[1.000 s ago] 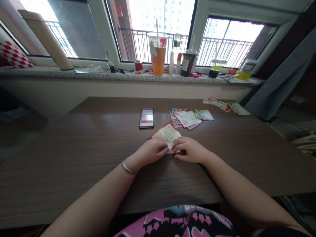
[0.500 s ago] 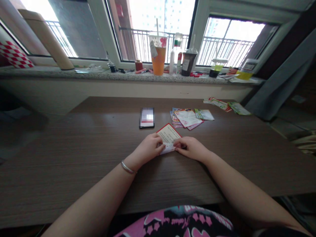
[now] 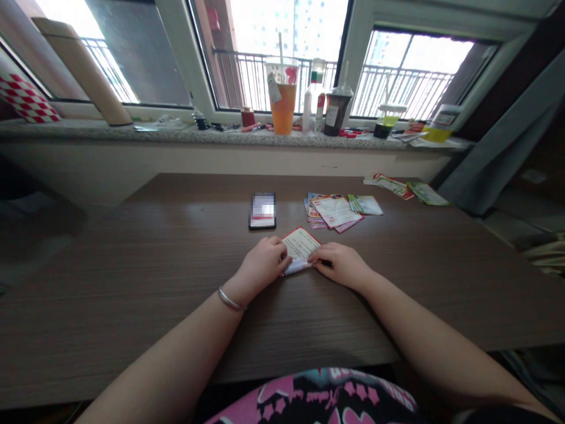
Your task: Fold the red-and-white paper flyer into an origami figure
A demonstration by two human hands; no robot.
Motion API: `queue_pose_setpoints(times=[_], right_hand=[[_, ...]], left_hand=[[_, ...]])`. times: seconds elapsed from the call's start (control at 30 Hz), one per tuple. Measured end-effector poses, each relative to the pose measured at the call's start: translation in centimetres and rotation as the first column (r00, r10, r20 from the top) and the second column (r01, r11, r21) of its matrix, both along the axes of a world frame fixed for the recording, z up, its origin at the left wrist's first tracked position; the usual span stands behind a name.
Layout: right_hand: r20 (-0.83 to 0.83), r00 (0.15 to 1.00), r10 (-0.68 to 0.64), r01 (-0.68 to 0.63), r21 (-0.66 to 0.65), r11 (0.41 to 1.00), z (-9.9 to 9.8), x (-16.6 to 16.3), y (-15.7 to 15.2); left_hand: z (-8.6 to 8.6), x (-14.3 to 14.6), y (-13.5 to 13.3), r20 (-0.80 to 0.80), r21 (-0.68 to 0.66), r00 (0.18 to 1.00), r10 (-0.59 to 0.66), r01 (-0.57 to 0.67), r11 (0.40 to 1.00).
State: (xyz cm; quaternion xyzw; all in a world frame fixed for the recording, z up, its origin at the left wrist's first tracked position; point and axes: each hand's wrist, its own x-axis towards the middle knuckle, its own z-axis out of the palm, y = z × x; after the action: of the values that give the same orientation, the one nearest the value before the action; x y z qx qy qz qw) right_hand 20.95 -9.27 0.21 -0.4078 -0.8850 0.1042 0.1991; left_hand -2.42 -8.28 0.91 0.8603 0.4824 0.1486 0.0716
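Observation:
Between my two hands lies a printed paper sheet (image 3: pixel 301 242) with a red border, its near edge folded over to show a pale underside. My left hand (image 3: pixel 265 259) grips the left side of this fold, fingers curled in. On the right side, my right hand (image 3: pixel 338 262) pinches the fold between thumb and fingers. Some of the near edge is hidden under the fingertips. Just beyond my left hand rests a phone (image 3: pixel 262 211) with a blurred screen. Beyond my right hand is a pile of printed leaflets (image 3: pixel 335 211).
More leaflets (image 3: pixel 427 194) lie at the far right corner of the wooden table (image 3: pixel 132 259). On the windowsill (image 3: pixel 168 135) stand a tall cup of orange drink (image 3: pixel 283 103), a dark cup (image 3: pixel 338 112), bottles and small clutter. A cardboard tube (image 3: pixel 83 70) leans at the left.
The fold at the sheet's near edge has been rolled further away from me, so less of the printed face shows. Both hands have shifted only slightly. Everything else stays in place.

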Motion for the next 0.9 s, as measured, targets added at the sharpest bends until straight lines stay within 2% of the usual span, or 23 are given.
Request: queue_pose_setpoints(times=[0.53, 0.9], right_hand=[[0.131, 0.991, 0.02, -0.033, 0.096, 0.995, 0.06, 0.1, 0.1], [0.184, 0.982, -0.031, 0.009, 0.116, 0.993, 0.18, -0.09, -0.16]], left_hand=[[-0.51, 0.08, 0.37, -0.011, 0.054, 0.999, 0.047, -0.047, 0.997], [-0.54, 0.29, 0.45, -0.017, 0.061, 0.998, 0.061, -0.06, 0.996]])
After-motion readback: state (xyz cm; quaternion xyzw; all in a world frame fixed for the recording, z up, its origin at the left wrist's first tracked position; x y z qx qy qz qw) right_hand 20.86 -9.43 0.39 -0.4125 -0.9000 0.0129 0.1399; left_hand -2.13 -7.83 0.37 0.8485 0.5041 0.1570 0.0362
